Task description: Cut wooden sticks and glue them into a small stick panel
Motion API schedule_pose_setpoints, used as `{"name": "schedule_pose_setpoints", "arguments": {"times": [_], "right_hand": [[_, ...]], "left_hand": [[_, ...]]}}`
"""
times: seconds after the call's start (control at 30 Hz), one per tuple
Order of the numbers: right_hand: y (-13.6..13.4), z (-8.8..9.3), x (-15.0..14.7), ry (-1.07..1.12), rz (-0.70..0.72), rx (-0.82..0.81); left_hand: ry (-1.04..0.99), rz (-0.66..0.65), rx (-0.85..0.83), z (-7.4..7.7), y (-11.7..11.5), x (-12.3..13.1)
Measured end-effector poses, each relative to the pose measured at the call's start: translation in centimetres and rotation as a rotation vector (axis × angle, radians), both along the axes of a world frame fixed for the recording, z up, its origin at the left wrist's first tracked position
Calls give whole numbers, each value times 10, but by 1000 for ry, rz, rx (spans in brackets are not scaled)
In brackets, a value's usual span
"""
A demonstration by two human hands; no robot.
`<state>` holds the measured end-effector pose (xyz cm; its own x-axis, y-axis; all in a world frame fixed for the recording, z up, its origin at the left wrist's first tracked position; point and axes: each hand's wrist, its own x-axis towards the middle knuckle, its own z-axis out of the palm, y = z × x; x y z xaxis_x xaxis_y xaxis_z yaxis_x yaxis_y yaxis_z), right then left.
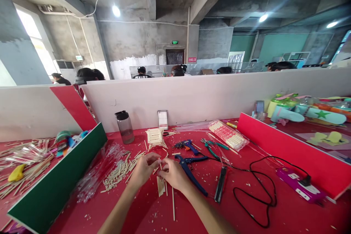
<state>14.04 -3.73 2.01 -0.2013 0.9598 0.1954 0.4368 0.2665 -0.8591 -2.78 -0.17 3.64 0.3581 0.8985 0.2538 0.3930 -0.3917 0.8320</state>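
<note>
My left hand (146,168) and my right hand (174,173) meet at mid-table, fingertips pinched close together on a thin wooden stick; the fingers partly hide it. Just below them, several cut sticks (161,187) lie side by side, with one longer stick (173,204) near my right wrist. Beyond my fingertips stands a small structure of stacked sticks (155,137). A heap of short stick pieces (119,175) lies left of my left hand. Right of my right hand are a blue-handled cutter (192,175) and a blue glue gun (188,145).
Green-handled pliers (211,150), a black-handled tool (220,184) and a chopstick pack (229,135) lie to the right. A black cable (270,179) loops to a purple power strip (300,184). Clear wrappers (95,175), a bottle (124,128) and a green divider (60,179) are left.
</note>
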Motion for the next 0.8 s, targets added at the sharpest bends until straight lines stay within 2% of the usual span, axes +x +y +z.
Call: {"name": "schedule_pose_setpoints", "arguments": {"times": [0.1,0.2,0.37,0.67,0.8], "right_hand": [[5,-4,4,35,-20,18],[9,-4,11,37,-55,54],[12,1,16,39,-101,94],[18,-4,17,90,-78,61],[21,-7,16,150,-64,46]], "left_hand": [[260,91,117,-4,0,-3],[503,100,151,-12,-1,-4],[709,126,168,-23,1,-3],[837,208,206,-23,3,-12],[732,273,204,-14,5,-15]]}}
